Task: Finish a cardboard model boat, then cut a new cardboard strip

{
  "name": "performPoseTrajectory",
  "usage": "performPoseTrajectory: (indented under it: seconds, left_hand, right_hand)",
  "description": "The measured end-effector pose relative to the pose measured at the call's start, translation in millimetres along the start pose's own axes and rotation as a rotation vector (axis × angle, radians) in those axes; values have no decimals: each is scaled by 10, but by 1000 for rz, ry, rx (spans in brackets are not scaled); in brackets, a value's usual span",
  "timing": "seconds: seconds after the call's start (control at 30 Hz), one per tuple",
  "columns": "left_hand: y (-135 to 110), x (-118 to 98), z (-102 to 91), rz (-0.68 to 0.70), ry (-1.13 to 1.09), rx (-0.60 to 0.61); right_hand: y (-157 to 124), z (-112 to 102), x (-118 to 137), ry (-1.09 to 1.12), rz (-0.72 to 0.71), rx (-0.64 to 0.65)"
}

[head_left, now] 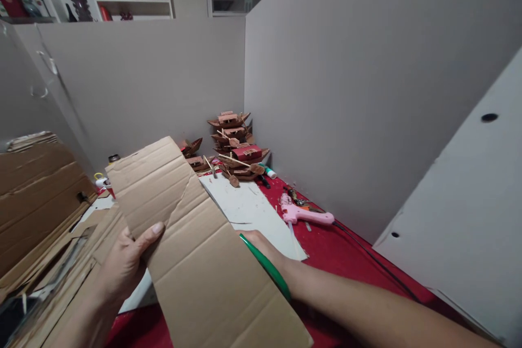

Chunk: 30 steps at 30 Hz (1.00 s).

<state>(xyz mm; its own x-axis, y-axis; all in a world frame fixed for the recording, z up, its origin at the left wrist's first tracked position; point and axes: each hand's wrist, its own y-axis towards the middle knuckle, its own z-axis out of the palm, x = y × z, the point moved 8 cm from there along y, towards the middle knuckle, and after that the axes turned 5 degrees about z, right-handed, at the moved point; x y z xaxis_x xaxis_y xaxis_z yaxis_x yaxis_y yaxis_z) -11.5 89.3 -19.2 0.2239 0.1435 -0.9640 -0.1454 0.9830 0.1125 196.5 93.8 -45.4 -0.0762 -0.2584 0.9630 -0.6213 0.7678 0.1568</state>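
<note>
My left hand (126, 263) grips the left edge of a long brown cardboard sheet (196, 250), thumb pressed on its top face. The sheet slants from the upper left down to the lower middle of the view and has creases and a torn line across it. My right hand (261, 244) reaches in from the lower right and is mostly hidden behind the sheet's right edge. A green strip (267, 269), perhaps a scissors handle, shows at that hand; its fingers are out of sight.
A pile of cardboard pieces (41, 212) fills the left. A pink glue gun (304, 215) with a black cord lies on the red table (354, 261). A white sheet (248, 206) and several small wooden model boats (234, 147) sit behind. Grey partition walls (367, 92) enclose the table.
</note>
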Motion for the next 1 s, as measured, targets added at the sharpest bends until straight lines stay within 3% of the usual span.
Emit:
performPoseTrajectory:
  seconds: [0.2, 0.43, 0.53, 0.73, 0.83, 0.9, 1.0]
  left_hand:
    - [-10, -9, 12, -17, -18, 16]
    - [-30, 8, 25, -11, -9, 29]
    - [-36, 72, 59, -33, -1, 52]
    - [-107, 49, 127, -57, -15, -10]
    - [-129, 0, 127, -57, -26, -66]
    - [-116, 4, 97, -76, -19, -91]
    - [-74, 39, 65, -86, -6, -79]
  right_hand:
    - [-66, 114, -39, 266, 73, 22]
    - [22, -58, -11, -8, -23, -50]
    - [18, -81, 16, -10, -5, -66]
    - [-44, 84, -44, 407, 159, -13]
    - [-33, 119, -138, 510, 213, -20]
    - [-10, 94, -183, 467, 215, -30]
    - [29, -19, -137, 194, 113, -71]
